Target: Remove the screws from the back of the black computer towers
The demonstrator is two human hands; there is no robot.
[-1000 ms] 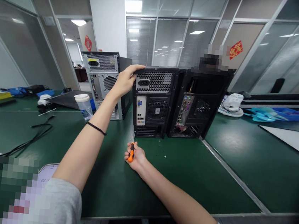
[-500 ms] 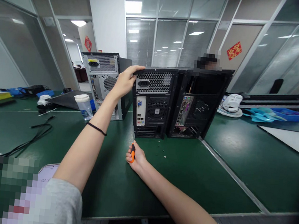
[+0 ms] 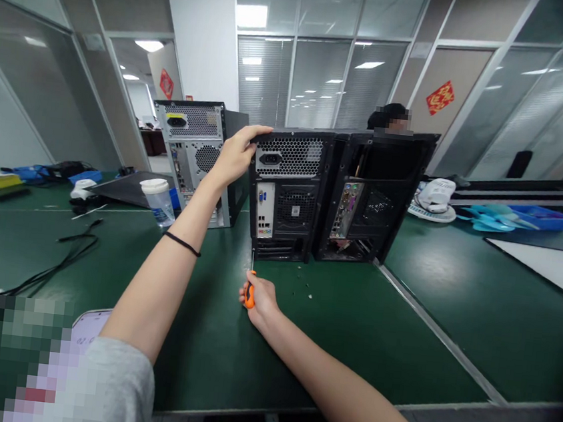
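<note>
- Screwdriver point(image 3: 250, 296) is sitting in the right hand point(image 3: 264, 298), the nearer one, its fingers wrapping snugly around the handle; its long axis is running forward, shaft pointing at the lower left corner of a black case point(image 3: 289, 183); whether the tip is touching, I cannot tell.
- Small bits point(image 3: 309, 296) are lying on the green surface point(image 3: 348, 339), right of the screwdriver.
- Left hand point(image 3: 237, 155) is resting at the case's top left corner, fingers extending along its edge, not wrapping it.
- Second case point(image 3: 369, 203) is standing just beside, rightward.
</note>
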